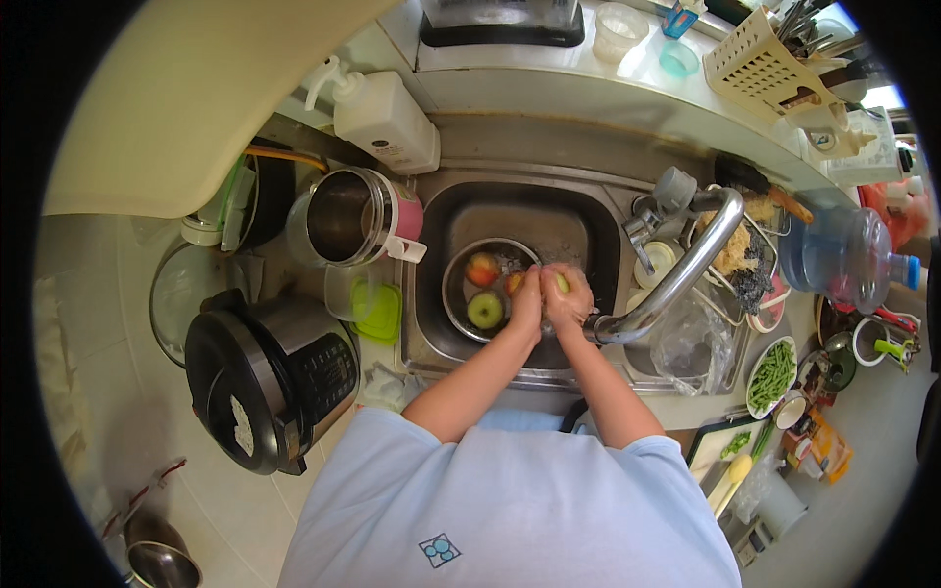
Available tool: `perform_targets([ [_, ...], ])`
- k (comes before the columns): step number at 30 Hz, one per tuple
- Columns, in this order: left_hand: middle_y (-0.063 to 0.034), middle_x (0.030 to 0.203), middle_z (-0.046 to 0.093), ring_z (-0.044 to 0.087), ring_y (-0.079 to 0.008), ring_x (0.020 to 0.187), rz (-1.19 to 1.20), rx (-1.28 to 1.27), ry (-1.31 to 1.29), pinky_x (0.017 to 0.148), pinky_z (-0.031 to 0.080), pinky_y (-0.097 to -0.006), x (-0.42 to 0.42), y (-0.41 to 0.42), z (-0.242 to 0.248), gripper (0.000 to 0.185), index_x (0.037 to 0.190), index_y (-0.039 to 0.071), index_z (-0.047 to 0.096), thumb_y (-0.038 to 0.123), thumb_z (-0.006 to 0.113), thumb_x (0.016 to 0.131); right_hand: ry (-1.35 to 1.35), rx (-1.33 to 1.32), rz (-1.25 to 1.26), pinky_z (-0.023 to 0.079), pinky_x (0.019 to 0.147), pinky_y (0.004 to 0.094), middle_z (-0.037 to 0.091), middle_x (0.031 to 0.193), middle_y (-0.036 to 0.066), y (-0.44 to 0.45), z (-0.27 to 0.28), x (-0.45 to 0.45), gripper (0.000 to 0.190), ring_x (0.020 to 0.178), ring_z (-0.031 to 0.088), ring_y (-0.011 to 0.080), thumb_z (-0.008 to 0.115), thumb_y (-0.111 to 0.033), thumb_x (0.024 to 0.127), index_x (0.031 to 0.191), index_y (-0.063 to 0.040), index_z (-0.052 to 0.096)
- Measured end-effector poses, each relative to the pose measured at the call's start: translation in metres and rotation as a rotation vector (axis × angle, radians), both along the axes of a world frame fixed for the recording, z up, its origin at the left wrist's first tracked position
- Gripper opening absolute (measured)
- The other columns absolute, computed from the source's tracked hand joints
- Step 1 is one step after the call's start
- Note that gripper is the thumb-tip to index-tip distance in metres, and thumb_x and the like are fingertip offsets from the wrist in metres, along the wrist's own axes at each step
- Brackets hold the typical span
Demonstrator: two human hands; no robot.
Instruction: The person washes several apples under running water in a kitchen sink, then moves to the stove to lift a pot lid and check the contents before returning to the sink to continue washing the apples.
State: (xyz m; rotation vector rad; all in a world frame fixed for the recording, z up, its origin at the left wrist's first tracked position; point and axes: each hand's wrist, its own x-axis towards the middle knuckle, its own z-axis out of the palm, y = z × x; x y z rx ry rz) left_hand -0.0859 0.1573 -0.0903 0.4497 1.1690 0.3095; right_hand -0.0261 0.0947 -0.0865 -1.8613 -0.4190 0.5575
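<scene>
Under the end of the chrome faucet [665,283], my two hands are close together over the sink, with water splashing around them. My right hand [570,300] is wrapped around a small green fruit [562,284], of which only a part shows. Beside it, at the rim of a metal bowl [449,309], is my left hand [525,303]; its fingers are largely hidden, so its grip is unclear. A red-yellow fruit [513,282] shows just left of that hand. In the bowl lie a red-yellow apple [482,270] and a green apple [485,309].
The bowl stands in a steel sink basin [507,198]. Left are a pink-sided pot [406,213], a green lid [378,312] and an electric pressure cooker [272,382]. A white pump bottle [390,121] stands behind. Right are a plastic bag [691,342] and a plate of green beans [772,375].
</scene>
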Motion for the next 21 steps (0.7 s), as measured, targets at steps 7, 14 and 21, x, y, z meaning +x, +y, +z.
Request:
perform_targets([
  [7,-0.011,0.112,0.066,0.063,-0.0212,0.102,-0.373,0.661,-0.016,0.089,0.05,-0.0329,-0.008,0.001,-0.025,0.028,0.114,0.001,0.064,0.024,0.058,0.099,0.352,-0.146,-0.252,0.048,0.089,0.0385,0.067,0.102,0.02,0.013,0.018,-0.001,0.032,0.096,0.063,0.0325,0.06,-0.025,0.092,0.105,0.003,0.065],
  [14,-0.0094,0.116,0.064,0.061,-0.0231,0.105,-0.233,-0.236,-0.147,0.092,0.051,-0.0382,0.007,0.003,-0.043,0.03,0.12,0.007,0.058,0.031,0.052,0.103,-0.56,-0.058,-0.023,0.047,0.09,0.0447,0.063,0.11,0.02,-0.017,0.013,-0.003,0.031,0.1,0.06,0.0384,0.069,-0.024,0.085,0.108,-0.003,0.064],
  [21,-0.0099,0.13,0.057,0.056,-0.027,0.121,-0.158,-0.362,-0.515,0.103,0.045,-0.047,-0.017,0.02,-0.004,0.032,0.131,0.008,0.052,0.019,0.046,0.101,0.319,0.161,-0.235,0.05,0.087,0.0349,0.069,0.094,0.015,0.001,0.0,0.009,0.018,0.091,0.066,0.03,0.059,-0.016,0.094,0.094,-0.003,0.072],
])
